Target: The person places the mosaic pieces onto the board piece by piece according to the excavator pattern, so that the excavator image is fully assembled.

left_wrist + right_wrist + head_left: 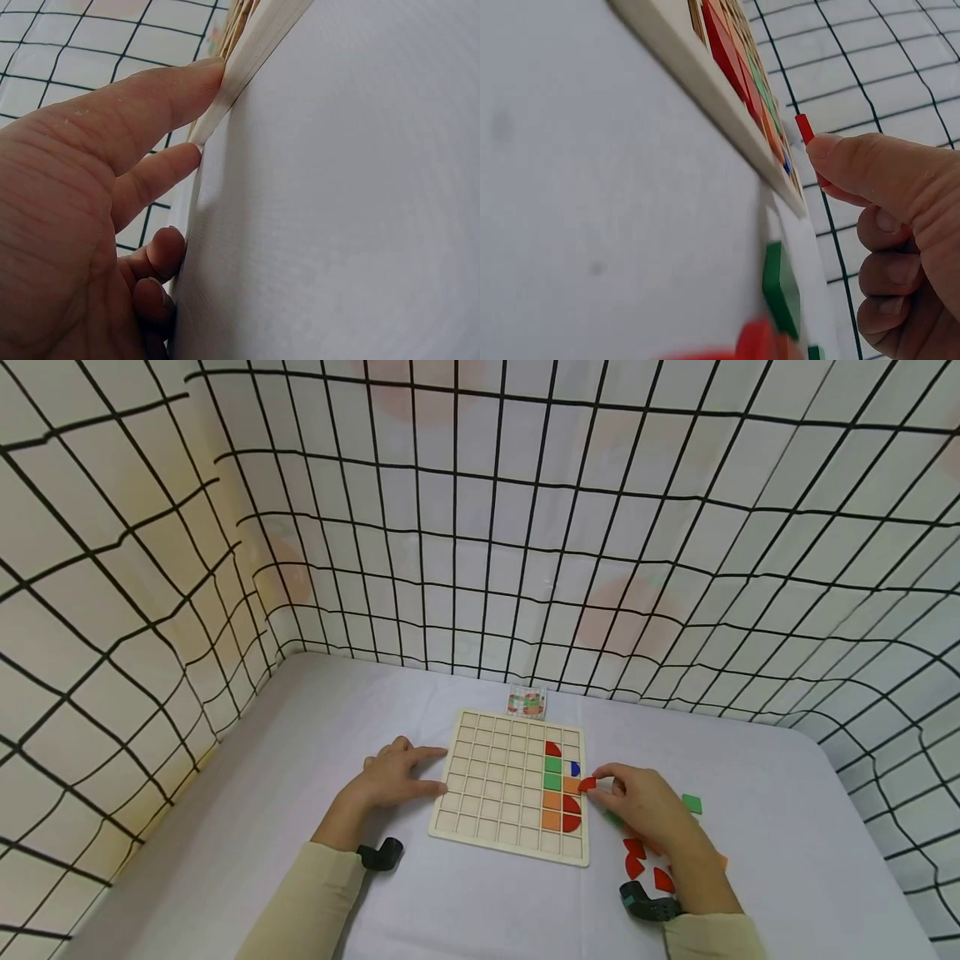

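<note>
A pale wooden grid board (487,793) lies on the table, with red, green, orange and blue pieces set in the squares along its right side. My left hand (393,777) rests at the board's left edge, thumb and index finger straight against the rim (247,56), the other fingers loosely bent. Between thumb and index finger, my right hand (648,802) pinches a red quarter-circle piece (587,784) just over the board's right edge. In the right wrist view that red piece (804,127) shows its thin side, and the remaining fingers are curled into the palm.
A small pattern card (527,702) stands behind the board. Several loose pieces lie right of it, among them a green square (692,803) and red pieces (634,867), partly hidden under my right arm. White cloth with a black grid (480,527) rises behind the table.
</note>
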A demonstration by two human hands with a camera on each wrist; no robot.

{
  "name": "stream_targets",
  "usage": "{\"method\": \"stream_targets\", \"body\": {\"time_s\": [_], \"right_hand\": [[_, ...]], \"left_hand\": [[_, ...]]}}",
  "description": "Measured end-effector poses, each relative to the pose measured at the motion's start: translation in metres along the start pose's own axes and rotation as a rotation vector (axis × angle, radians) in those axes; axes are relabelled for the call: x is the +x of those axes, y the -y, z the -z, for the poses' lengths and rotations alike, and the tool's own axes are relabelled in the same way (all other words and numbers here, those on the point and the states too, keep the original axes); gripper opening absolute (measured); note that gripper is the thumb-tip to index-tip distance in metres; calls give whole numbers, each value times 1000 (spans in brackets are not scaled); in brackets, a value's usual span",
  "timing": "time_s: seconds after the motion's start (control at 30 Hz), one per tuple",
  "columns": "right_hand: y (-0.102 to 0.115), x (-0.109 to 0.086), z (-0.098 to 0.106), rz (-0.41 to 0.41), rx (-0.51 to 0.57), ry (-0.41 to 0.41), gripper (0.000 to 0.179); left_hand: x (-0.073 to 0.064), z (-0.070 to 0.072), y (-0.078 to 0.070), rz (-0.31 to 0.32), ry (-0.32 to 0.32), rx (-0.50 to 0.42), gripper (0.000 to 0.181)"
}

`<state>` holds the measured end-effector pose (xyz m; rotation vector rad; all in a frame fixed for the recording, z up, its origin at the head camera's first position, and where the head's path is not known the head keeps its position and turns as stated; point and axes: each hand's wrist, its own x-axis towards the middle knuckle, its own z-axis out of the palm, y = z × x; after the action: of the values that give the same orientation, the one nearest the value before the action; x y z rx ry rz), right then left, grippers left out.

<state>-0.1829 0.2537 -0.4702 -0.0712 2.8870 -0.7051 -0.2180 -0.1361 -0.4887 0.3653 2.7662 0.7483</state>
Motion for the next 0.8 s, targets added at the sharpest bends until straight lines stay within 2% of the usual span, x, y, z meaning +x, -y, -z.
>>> {"method": "stream_targets", "body": {"time_s": [0.23,0.4,0.63,0.8], "right_hand": [[17,5,-3,53,13,23,35],[26,12,-7,107,-19,13,33],[40,31,-19,194,-49,15,26],[52,44,-20,209,-76,43,30]], "left_hand": [[0,2,-1,7,1,-9,67],[1,1,0,4,5,3,67],[1,2,1,14,10,9,67],[2,1,2,9,14,-6,67]]}}
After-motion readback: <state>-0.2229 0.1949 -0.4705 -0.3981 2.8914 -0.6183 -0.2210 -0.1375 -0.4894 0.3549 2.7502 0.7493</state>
